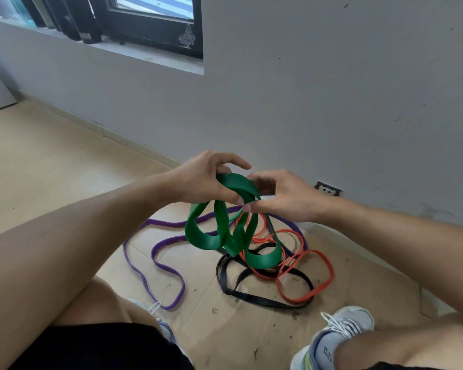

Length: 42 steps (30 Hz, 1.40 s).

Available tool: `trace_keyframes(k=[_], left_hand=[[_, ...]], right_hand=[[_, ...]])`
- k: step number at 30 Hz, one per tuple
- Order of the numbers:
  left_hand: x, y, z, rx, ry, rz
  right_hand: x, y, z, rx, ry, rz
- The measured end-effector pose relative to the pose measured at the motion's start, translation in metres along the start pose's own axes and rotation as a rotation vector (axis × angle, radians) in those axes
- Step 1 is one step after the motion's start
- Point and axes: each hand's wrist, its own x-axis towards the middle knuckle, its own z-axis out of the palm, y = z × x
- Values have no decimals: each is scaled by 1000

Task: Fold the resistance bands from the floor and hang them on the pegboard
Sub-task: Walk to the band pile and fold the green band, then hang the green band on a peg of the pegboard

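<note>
Soft, even daylight fills the frame, coming from the window (pixel 155 12) at the upper left, where the pane is the brightest patch and nearly washed out. The grey wall (pixel 332 89) is evenly lit, without glare. Shadows on the floor (pixel 51 169) are faint and diffuse. Wide-angle distortion bends the wall base and the window sill and swells the forearms at the lower corners. Focus is fair at the centre; the edges look soft, with slight compression smear.
</note>
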Motion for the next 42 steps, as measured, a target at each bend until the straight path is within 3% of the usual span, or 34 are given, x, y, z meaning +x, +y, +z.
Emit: trace_keyframes(k=[10, 16, 26, 35, 42], left_hand=[[5, -5, -4, 152, 14, -37], [7, -8, -3, 131, 42, -42], [11, 12, 3, -134, 251, 42], [42, 65, 10, 97, 392, 298], [64, 147, 2, 342, 522, 455]], right_hand=[[2, 5, -7, -39, -36, 45], [2, 5, -11, -25, 36, 65], [-12, -10, -35, 50, 327, 70], [-45, -39, -86, -52, 541, 21], [-87, -70, -142, -59, 784, -20]])
